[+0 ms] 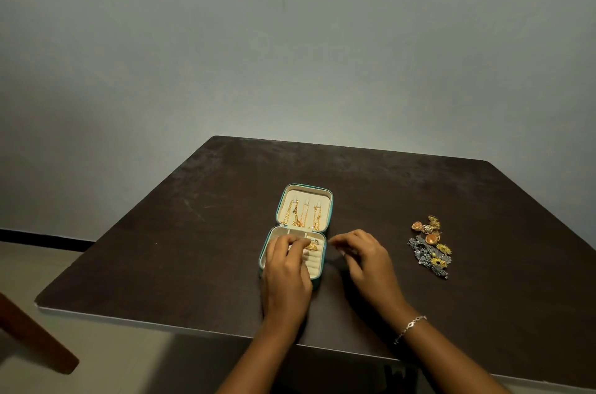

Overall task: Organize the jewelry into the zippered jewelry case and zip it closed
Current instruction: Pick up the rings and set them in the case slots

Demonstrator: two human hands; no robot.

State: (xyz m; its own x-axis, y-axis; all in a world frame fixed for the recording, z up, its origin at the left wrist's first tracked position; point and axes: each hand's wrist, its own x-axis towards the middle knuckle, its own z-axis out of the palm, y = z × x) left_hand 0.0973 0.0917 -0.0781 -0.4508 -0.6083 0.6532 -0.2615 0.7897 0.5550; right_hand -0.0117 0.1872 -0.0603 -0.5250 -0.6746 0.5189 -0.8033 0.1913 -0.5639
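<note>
A small teal case (330, 213) is seen lying open near the middle of the dark tabletop (193, 232). Its lid (304, 193) is laid back on the far side, and three gold chains (301, 216) are hung inside it. In the base (262, 256), cream ring rolls (314, 264) are fitted, and a gold ring (311, 247) is lodged at their far end.

The left hand (285, 268) is held over the base, its fingers (298, 245) bent and drawn together, the tips set down by the gold ring; whether the ring is pinched cannot be told.

The right hand (367, 258) is held just right of the case, its fingers loosely curled, with nothing seen between them. A thin bracelet (409, 327) is worn on its wrist.

Well to the right of the case, a heap of gold and grey earrings (430, 243) is left on the tabletop.
</note>
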